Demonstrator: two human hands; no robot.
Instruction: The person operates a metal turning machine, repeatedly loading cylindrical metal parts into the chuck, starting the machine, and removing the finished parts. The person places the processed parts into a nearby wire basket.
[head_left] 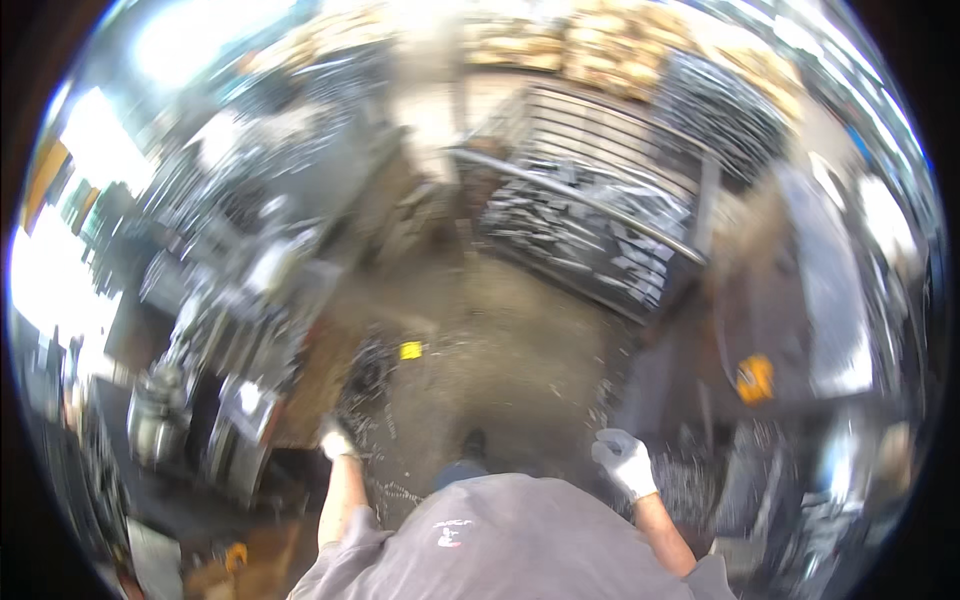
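**Metal workshop floor, seen from above, both hands gloved**

A bare concrete floor (500, 350) littered with metal scraps runs through a crowded workshop; the whole view is smeared by motion. Nearest the camera is the person's grey shirt (500, 540), with a dark shoe (474, 441) showing just past it on the floor.

The left hand (336, 438), in a pale work glove, is down at the near end of a dark heap of metal scrap (368, 372); it seems to touch the pile, but the blur hides whether the fingers are closed on a piece or merely resting there. The right hand (624, 461), in a white glove, hangs free over the floor, its fingers loosely curled and holding nothing, near the edge of a dark surface (700, 370) that carries a small orange object (755, 378).

A yellow tag (410, 350) lies on the floor just beyond the scrap heap. To the left stand grey machines (240, 300). Farther off, a metal rack cart (590, 230) is loaded with dark flat parts, and stacked timber (620, 45) fills the far background.
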